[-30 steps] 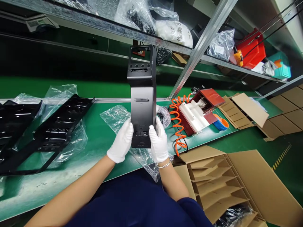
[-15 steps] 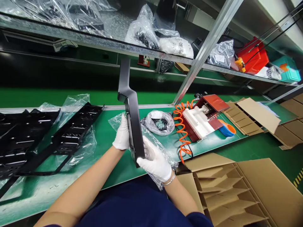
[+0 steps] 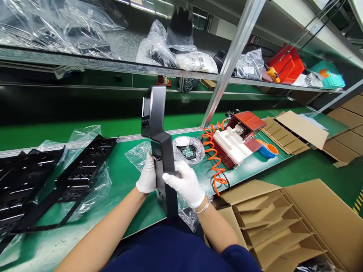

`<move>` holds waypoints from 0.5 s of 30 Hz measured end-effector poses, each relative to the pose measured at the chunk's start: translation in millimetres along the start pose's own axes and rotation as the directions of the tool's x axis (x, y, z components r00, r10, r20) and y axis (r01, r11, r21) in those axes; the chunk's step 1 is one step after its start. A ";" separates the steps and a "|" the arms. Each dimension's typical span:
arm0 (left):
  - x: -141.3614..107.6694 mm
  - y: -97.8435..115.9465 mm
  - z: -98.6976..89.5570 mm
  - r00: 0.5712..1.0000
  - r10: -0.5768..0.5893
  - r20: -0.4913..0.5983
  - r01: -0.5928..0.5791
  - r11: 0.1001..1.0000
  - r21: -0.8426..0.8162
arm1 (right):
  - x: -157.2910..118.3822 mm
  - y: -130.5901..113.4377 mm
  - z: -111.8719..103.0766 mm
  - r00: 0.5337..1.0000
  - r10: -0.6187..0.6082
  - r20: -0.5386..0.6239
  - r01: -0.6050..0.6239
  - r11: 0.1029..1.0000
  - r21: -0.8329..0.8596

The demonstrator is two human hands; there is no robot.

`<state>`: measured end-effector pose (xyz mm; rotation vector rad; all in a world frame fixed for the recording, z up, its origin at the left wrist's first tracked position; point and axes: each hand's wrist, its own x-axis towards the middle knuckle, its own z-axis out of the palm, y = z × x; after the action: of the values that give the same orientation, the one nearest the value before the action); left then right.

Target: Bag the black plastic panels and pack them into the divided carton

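A black stepped plastic housing [image 3: 165, 155] stands upright on its narrow side between my white-gloved hands, above the bench's front edge. My left hand [image 3: 148, 175] grips its left side, fingers partly hidden behind it. My right hand [image 3: 185, 183] is closed around its right edge, thumb on the near face. Behind the housing, a clear plastic bag [image 3: 138, 155] lies on the green bench. A clear-wrapped ring-shaped bundle [image 3: 195, 153] with dark parts sits just beyond my right hand.
Black frame parts [image 3: 82, 173] lie on plastic at left. A red and white fixture [image 3: 235, 141] with an orange coiled hose [image 3: 214, 155] and a blue-orange tape roll [image 3: 267, 149] stand right. A divided cardboard box [image 3: 272, 223] is open at lower right; a metal shelf [image 3: 113, 64] crosses above.
The housing has turned in my hands and come lower and nearer, showing more of its left side. My right hand has shifted up along its edge. The camera view has tilted slightly.
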<state>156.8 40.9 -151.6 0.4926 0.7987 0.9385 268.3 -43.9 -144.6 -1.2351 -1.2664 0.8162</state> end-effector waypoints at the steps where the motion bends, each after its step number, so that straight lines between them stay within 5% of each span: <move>1: -2.7 -1.3 2.4 0.999 -0.029 -0.015 0.029 0.999 0.016 | 4.2 -1.6 0.1 0.998 0.041 0.043 -0.045 0.994 0.100; 4: -6.8 -0.8 2.5 0.991 -0.122 -0.047 0.124 0.991 0.053 | 7.9 -2.3 -0.8 0.966 0.162 0.204 -0.215 0.937 0.274; 7: -6.2 0.4 -3.3 0.987 -0.152 -0.046 0.155 0.985 0.073 | 4.8 -1.0 -2.0 0.924 0.215 0.316 -0.302 0.916 0.262; 12: -5.3 -4.6 -4.7 0.998 -0.055 -0.037 0.058 0.995 0.080 | 8.6 2.0 0.9 0.971 0.235 -0.032 -0.218 0.938 0.270; 15: -6.5 -6.2 -3.5 0.985 -0.152 -0.084 0.161 0.979 0.124 | 12.5 1.9 1.6 0.964 0.229 0.134 -0.260 0.919 0.297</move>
<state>155.0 32.3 -155.5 0.5026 0.9561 0.7653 269.3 -31.3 -143.7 -1.1171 -1.0189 1.2231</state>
